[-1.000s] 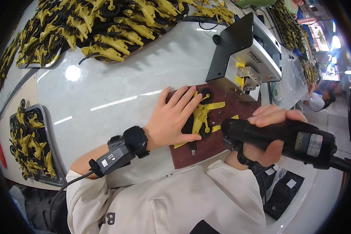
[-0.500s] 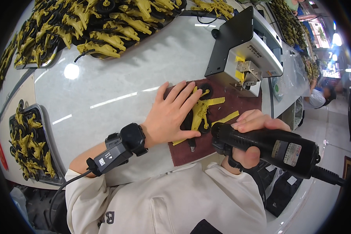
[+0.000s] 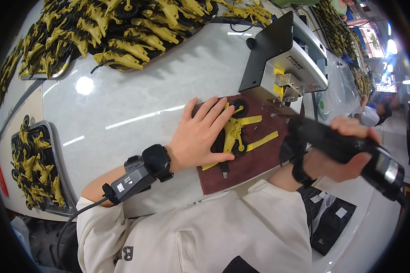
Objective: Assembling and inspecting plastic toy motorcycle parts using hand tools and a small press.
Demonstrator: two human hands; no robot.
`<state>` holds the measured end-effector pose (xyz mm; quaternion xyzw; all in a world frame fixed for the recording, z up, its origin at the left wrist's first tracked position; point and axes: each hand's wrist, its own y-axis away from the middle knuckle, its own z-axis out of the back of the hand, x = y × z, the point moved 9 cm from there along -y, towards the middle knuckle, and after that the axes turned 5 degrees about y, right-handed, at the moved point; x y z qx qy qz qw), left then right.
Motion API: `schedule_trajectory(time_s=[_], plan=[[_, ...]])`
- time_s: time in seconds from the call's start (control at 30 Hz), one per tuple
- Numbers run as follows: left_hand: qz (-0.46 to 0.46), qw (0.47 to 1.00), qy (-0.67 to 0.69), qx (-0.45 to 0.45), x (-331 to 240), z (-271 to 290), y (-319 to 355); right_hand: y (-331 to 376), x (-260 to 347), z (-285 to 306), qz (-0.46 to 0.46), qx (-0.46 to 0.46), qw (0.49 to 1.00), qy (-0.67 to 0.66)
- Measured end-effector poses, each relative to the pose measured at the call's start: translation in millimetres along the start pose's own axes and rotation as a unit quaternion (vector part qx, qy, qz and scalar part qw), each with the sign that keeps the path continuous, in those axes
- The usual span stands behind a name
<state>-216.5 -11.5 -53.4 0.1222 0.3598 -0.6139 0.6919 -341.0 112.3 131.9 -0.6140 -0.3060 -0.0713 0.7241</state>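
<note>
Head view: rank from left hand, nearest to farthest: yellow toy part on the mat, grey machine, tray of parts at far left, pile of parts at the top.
From the left hand:
1. Yellow toy part, under the fingers, on the brown mat.
2. Grey machine, up and to the right.
3. Pile of parts and tray of parts: too close to call; pile at top, tray far left.

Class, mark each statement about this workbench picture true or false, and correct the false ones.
1. The left hand lies flat on a yellow plastic part. True.
2. The part rests on a green mat. False: the mat is dark red-brown.
3. The right hand grips a black power tool. True.
4. The tool's tip touches the part. False: it is held off to the right.
5. The tray at left holds yellow parts. True.
</note>
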Motion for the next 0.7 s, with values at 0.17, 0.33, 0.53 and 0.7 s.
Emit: schedule_trajectory(time_s=[0.17, 0.33, 0.53, 0.7], plan=[[0.005, 1.000, 0.000, 0.000, 0, 1, 1, -35, -14, -2, 0.020, -0.012, 0.994, 0.102], [0.004, 1.000, 0.003, 0.001, 1, 0, 2, -25, -22, -9, -0.011, -0.001, 0.997, 0.075], [0.004, 1.000, 0.006, 0.005, 0, 1, -1, 11, 1, -21, -0.033, 0.130, 0.982, -0.131], [0.012, 1.000, -0.004, 0.010, 4, -3, 3, 51, 6, -18, -0.012, 0.121, 0.986, -0.115]])
